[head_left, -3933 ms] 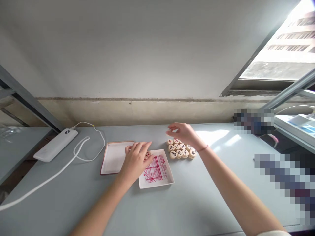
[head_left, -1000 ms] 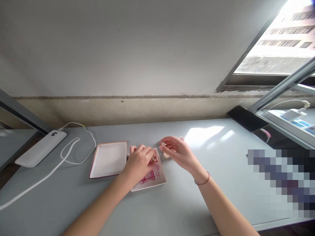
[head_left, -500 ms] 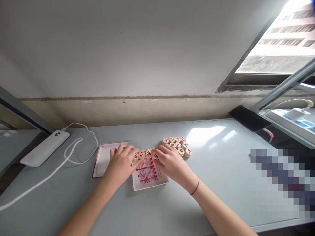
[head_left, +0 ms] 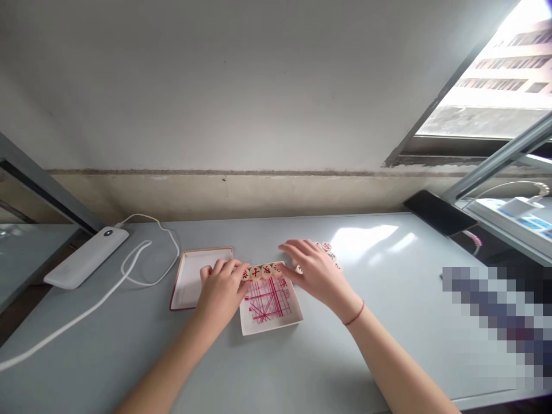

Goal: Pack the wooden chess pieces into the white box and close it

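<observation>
Fingers of the left hand (head_left: 222, 290) curl against a row of xiangqi pieces (head_left: 261, 272), grip unclear, at the 12 o'clock edge of a white dish (head_left: 269, 328). The open, empty right hand (head_left: 317, 273) has drawn back from the row, now covering most of the loose pieces (head_left: 328, 248) at the dish's 1 o'clock.

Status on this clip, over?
Left hand at left end of a row of red-marked xiangqi pieces, right hand at right end. Row on far edge of red-lined white tray. More pieces under right hand.

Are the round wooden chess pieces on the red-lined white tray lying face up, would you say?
Yes: red characters show on top of the round wooden chess pieces.
</observation>
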`<action>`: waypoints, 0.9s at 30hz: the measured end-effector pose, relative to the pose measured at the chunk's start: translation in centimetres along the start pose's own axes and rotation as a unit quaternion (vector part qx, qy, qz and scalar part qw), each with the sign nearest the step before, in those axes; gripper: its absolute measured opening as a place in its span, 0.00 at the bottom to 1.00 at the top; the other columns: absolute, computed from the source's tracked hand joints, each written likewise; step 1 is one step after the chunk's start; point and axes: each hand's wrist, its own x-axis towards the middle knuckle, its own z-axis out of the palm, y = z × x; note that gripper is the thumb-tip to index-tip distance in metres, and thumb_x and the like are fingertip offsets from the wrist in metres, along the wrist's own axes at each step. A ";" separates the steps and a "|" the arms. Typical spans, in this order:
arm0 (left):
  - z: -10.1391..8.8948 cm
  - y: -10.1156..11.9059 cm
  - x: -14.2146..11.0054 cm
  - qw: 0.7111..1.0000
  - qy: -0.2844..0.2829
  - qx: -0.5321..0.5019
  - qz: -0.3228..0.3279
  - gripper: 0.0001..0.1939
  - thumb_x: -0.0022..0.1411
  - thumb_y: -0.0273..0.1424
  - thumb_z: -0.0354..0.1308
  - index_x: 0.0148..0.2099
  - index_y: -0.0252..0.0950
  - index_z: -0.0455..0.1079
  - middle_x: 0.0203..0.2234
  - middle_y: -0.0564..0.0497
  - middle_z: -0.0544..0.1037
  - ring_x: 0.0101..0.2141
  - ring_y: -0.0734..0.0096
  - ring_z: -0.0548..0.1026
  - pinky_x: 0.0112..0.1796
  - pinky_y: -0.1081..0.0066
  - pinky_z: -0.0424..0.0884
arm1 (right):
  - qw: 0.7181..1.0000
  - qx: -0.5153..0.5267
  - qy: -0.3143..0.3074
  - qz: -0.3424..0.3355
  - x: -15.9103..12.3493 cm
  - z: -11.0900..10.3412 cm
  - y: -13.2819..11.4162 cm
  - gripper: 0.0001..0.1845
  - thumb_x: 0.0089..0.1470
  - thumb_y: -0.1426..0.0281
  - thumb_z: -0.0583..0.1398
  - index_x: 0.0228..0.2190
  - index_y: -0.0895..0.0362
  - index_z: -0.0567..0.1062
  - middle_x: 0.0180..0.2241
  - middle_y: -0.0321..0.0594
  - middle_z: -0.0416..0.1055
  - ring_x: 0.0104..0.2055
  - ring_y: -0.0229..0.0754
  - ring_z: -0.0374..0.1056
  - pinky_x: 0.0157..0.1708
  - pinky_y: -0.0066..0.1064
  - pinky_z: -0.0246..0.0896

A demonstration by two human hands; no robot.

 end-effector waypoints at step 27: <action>-0.4 0.6 -1.2 0.971 0.157 -0.111 0.141 0.21 0.70 0.34 0.46 0.63 0.41 0.54 0.49 0.45 0.71 0.45 0.63 0.73 0.44 0.65 0.71 | 0.892 0.444 -0.043 0.071 0.7 -1.1 -4.1 0.10 0.58 0.64 0.58 0.41 0.54 0.73 0.35 0.37 0.77 0.34 0.37 0.74 0.33 0.28 0.70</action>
